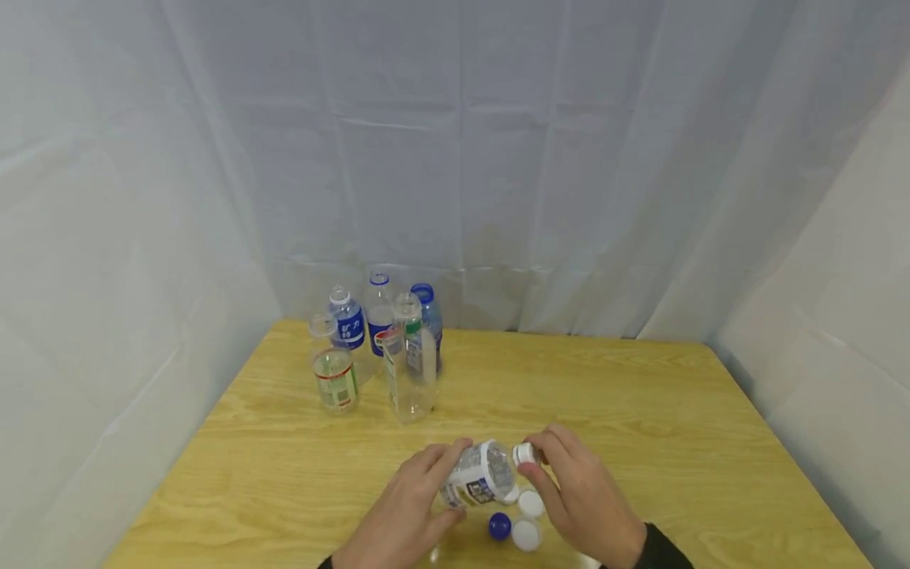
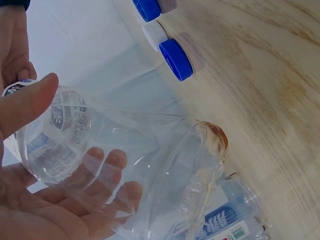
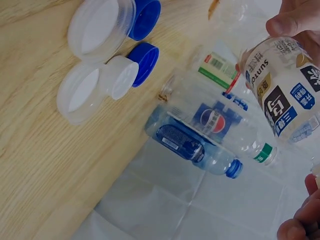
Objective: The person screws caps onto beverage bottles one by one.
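My left hand (image 1: pixel 419 490) grips a clear plastic bottle (image 1: pixel 472 480) with a white printed label, tilted over the table with its top end toward my right hand. In the left wrist view its clear body (image 2: pixel 145 145) shows my fingers (image 2: pixel 110 172) through it. With thumb and fingers, my right hand (image 1: pixel 579 490) pinches a white bottle cap (image 1: pixel 524 454) at the bottle's top end. Whether the cap sits on the mouth or is apart, I cannot tell. Below the hands lie a blue cap (image 1: pixel 500 526) and several white caps (image 1: pixel 526 535).
Several uncapped empty bottles stand at the back left, among them a clear one with a green-and-red label (image 1: pixel 336 383), a blue-labelled one (image 1: pixel 348 324) and a blue-tinted one (image 1: pixel 432 320). Light sheeting (image 1: pixel 498 158) hangs behind the wooden table (image 1: pixel 604 395).
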The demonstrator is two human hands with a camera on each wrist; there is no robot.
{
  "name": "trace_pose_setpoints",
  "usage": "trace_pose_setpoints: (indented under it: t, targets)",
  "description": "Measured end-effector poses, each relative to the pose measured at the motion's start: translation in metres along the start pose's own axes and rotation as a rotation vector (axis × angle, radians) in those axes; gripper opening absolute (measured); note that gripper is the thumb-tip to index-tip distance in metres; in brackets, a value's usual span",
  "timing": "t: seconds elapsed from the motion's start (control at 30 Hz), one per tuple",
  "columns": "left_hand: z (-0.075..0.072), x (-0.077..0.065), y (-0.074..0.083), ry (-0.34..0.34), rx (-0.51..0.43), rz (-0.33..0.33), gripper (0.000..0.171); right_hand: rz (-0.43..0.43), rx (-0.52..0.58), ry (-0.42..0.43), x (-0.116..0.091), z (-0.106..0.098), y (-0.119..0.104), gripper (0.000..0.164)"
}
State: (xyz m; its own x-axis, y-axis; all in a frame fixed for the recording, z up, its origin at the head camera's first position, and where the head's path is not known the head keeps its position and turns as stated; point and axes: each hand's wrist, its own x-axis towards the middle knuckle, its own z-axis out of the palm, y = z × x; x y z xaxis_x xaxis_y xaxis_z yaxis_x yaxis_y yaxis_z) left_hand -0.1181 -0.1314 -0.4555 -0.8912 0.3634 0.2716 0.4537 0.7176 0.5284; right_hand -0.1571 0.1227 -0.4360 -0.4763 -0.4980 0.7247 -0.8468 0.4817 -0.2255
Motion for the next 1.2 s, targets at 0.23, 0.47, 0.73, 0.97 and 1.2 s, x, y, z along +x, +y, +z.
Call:
trace_pose_setpoints:
  t: [0.23,0.47,0.73,0.97,1.2]
  targets:
    - [0.005,0.001,0.006,0.076,0.096,0.008,0.082,0.07,0.023,-0.01,0.001,0.001,-0.002,0.008]
    - [0.014,0.002,0.01,0.159,0.21,0.039,0.082,0.191,0.03,-0.01,0.001,0.002,-0.003,0.009]
    - [0.011,0.004,0.01,0.162,0.25,0.023,0.087,0.41,0.1,-0.107,0.002,0.002,-0.003,0.01]
    - [-0.001,0.004,0.009,0.084,0.094,0.002,0.086,0.145,0.152,-0.118,0.002,-0.012,0.006,0.035]
    - [-0.006,0.006,0.007,0.03,0.038,-0.003,0.086,0.016,0.193,-0.13,0.007,-0.019,0.011,0.034]
